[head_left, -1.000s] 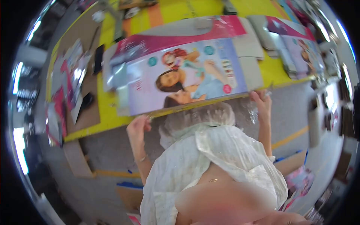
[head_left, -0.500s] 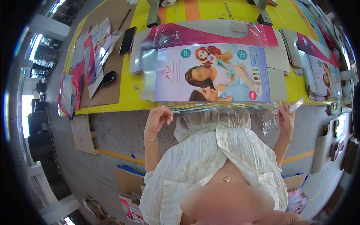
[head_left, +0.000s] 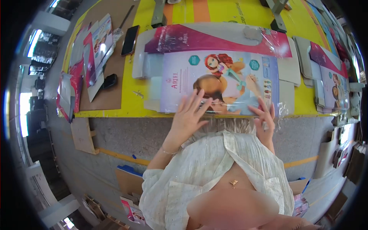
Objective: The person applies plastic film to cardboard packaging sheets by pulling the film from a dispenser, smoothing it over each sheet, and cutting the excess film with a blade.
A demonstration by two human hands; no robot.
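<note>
A flat printed doll carton (head_left: 226,82) lies on the yellow table in front of me, its lettering reading "Ariel". Clear plastic film glints over its upper flap and along its near edge. My left hand (head_left: 188,115) rests with fingers spread on the carton's near edge, left of its middle. Over the near right part of the carton, my right hand (head_left: 265,120) has its fingers stretched out and slightly apart. Neither hand grips anything that I can see. Motion blurs part of the print near both hands.
Left of the carton are a black phone (head_left: 130,40), a small black object (head_left: 110,81) and crumpled printed cartons (head_left: 97,50) on brown board. More flat cartons (head_left: 331,78) are stacked at right. Metal legs (head_left: 158,15) stand at the table's back.
Both hands have moved inward and up from beside the near edge onto the carton. The right hand no longer pinches the clear film. The carton has shifted slightly right and nearer me.
</note>
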